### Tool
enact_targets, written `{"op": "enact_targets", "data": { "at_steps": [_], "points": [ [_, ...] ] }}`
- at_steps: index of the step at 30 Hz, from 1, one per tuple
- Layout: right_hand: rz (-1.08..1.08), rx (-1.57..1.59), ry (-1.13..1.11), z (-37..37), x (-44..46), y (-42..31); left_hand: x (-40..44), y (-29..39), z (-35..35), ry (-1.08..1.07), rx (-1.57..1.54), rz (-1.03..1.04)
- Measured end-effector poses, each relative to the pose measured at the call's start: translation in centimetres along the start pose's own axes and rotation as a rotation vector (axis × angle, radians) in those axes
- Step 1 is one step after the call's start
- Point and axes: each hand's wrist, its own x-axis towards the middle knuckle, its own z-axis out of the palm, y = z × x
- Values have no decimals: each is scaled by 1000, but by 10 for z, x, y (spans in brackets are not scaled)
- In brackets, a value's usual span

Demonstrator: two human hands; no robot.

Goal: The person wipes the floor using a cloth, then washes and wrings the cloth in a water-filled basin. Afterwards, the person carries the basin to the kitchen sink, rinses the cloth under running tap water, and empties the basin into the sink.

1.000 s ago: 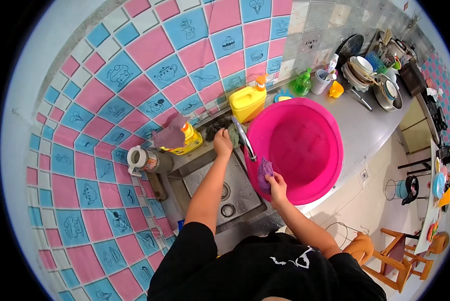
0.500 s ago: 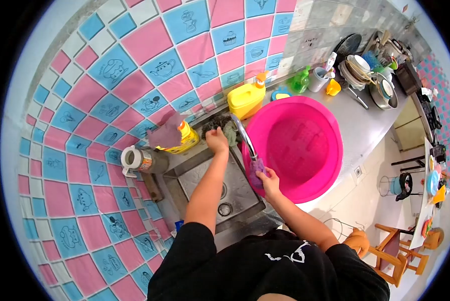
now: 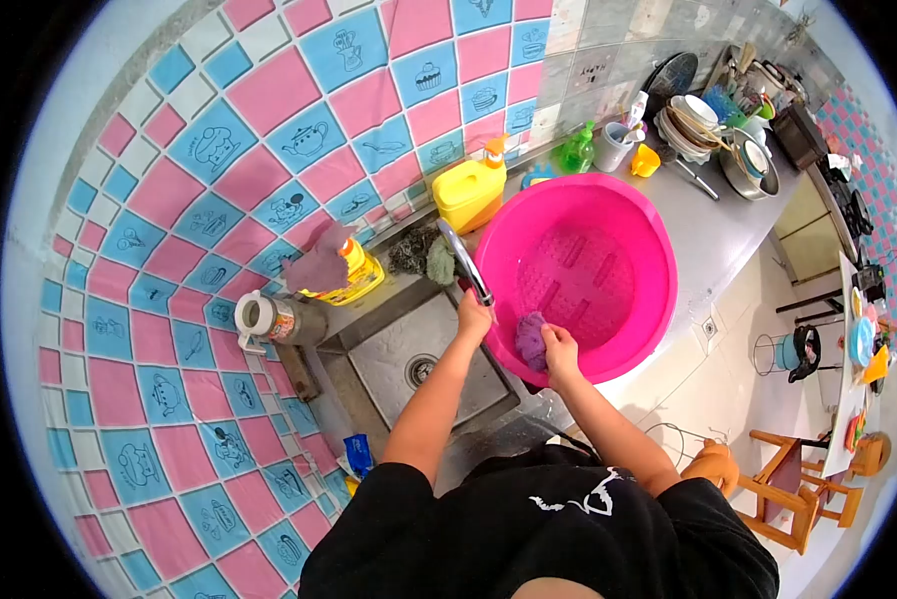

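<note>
A bunched purple cloth (image 3: 531, 339) is gripped in my right hand (image 3: 561, 354), over the near left rim of the large pink basin (image 3: 658, 290). My left hand (image 3: 474, 319) is at the outlet end of the curved metal faucet (image 3: 463, 258), between the sink and the basin. Its fingers are partly hidden, so I cannot tell whether they grip the spout. Below my left forearm lies the steel sink (image 3: 388, 349), its round drain visible. Shallow water seems to cover the basin's bottom.
Behind the sink are a scouring pad (image 3: 411, 250), a green rag (image 3: 440, 262), a yellow jug (image 3: 468, 195) and a yellow bottle (image 3: 360, 280). A clear pitcher (image 3: 294, 319) stands left. Stacked dishes (image 3: 690, 128) and a pan (image 3: 753, 170) stand at the far right of the counter.
My left hand has moved from behind the sink, near the faucet's base, to the spout end. My right hand has carried the purple cloth from under the spout to the basin's side. The view has shifted slightly.
</note>
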Motion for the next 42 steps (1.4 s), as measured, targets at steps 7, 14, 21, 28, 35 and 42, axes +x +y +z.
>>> {"op": "enact_targets", "data": {
  "at_steps": [7, 14, 21, 28, 35, 42],
  "points": [
    [-182, -78, -38, -8, -23, -75, -34, 19, -14, -41, 4, -207],
    [-334, -282, 31, -2, -11, -48, -103, -12, 13, -80, -593, -530],
    [-334, -310, 62, 12, -7, 3, -110, 9, 6, 48, -146, -516],
    [-384, -418, -58, 35, -31, -13, -5, 20, -49, 499, 312, 244],
    [-641, -539, -25, 37, -34, 12, 97, -9, -62, 329, 316, 238],
    [-701, -654, -106, 33, -36, 10, 112, 6, -69, 342, 327, 152]
  ]
}}
